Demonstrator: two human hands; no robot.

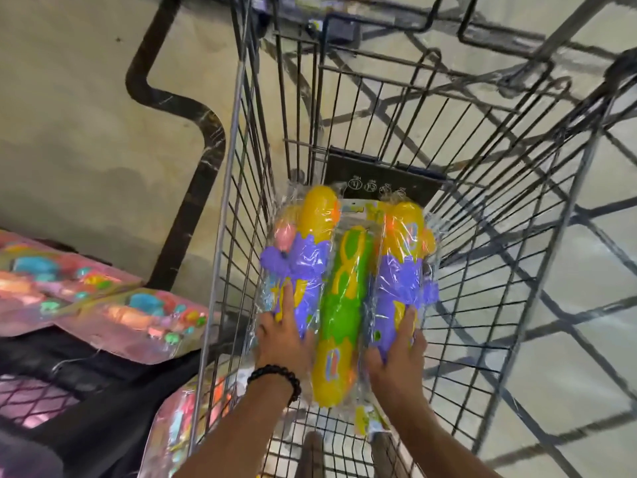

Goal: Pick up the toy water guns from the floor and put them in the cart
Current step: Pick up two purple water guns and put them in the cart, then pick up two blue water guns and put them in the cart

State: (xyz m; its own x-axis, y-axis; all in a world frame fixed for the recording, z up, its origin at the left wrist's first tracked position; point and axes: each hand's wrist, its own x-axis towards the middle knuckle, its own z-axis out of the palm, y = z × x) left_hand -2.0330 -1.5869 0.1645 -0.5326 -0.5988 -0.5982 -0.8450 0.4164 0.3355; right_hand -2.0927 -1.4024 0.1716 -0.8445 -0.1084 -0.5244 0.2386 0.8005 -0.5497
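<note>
Three toy water guns in clear plastic wrap lie side by side inside the wire cart (220, 257). The left one (303, 250) is purple and yellow, the middle one (344, 298) is green and yellow, and the right one (401, 257) is purple and yellow. My left hand (281, 336), with a black bead bracelet at the wrist, holds the near end of the left gun with its fingers over the top. My right hand (400, 353) holds the near end of the right gun the same way. The guns' undersides are hidden.
Pink packaged toys (113, 305) lie on a dark surface left of the cart, with another pack (182, 419) against the cart's near left corner. A black panel (379, 174) stands at the cart's far end. Pale floor with dark curved inlay surrounds the cart.
</note>
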